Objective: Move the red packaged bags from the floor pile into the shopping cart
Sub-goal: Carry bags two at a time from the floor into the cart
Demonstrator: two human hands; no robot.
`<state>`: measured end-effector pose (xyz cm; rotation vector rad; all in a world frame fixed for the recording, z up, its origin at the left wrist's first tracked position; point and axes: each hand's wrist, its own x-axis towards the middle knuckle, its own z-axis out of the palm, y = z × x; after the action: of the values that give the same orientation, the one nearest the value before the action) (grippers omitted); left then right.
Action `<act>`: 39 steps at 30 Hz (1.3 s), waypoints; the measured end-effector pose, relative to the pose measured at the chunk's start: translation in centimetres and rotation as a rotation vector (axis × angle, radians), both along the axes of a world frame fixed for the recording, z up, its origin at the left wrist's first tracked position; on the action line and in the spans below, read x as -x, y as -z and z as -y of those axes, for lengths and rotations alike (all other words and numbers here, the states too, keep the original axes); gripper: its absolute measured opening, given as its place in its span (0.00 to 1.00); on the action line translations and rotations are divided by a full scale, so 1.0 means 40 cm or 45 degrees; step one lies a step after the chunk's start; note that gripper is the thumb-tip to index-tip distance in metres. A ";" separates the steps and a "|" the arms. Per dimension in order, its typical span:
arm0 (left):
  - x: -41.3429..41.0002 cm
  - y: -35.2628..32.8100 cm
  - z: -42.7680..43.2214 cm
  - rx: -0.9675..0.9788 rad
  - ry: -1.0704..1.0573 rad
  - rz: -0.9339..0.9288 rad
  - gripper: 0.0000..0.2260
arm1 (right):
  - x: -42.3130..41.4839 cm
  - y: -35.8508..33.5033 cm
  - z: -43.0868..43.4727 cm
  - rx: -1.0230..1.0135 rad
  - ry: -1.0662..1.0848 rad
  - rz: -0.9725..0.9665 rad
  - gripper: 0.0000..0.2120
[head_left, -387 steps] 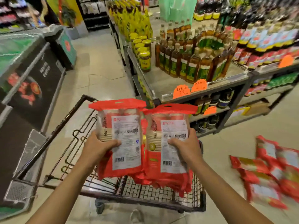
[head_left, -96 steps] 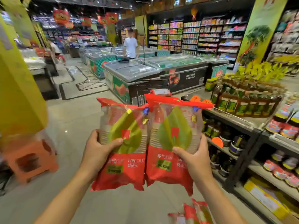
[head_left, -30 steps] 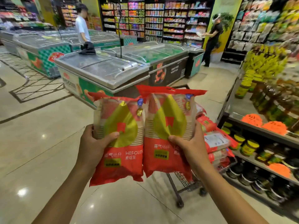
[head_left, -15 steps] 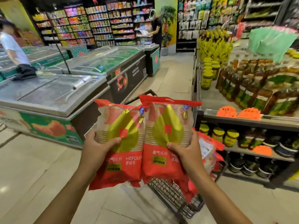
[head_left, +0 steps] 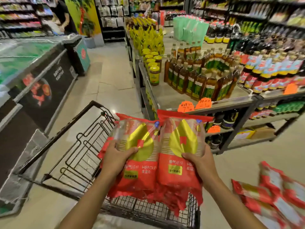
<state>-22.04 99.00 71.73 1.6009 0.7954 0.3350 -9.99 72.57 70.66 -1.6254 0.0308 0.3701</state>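
I hold two red packaged bags side by side above the black wire shopping cart (head_left: 77, 146). My left hand (head_left: 115, 156) grips the left red bag (head_left: 140, 162) and my right hand (head_left: 199, 159) grips the right red bag (head_left: 179, 146). Both bags show a gold leaf shape and stacked paper cups through clear film. More red bags lie in the cart under them, mostly hidden. The floor pile of red bags (head_left: 272, 195) lies at the lower right, blurred.
A chest freezer (head_left: 38, 83) runs along the left of the aisle. On the right, a metal shelf unit (head_left: 206, 103) carries oil bottles, yellow-lidded jars and orange price tags. A person stands at the far left end of the aisle.
The view has swung right and down onto the cart. The two bags have come lower over the basket, and the floor pile has come into sight at the right.
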 end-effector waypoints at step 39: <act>-0.329 0.332 -0.136 -0.689 0.417 -0.336 0.34 | -0.224 0.394 -0.126 0.572 -0.131 -0.286 0.45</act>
<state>-8.90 104.45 58.44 2.2837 0.6515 0.1023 -1.02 77.62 54.89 -2.0250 0.2138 0.6597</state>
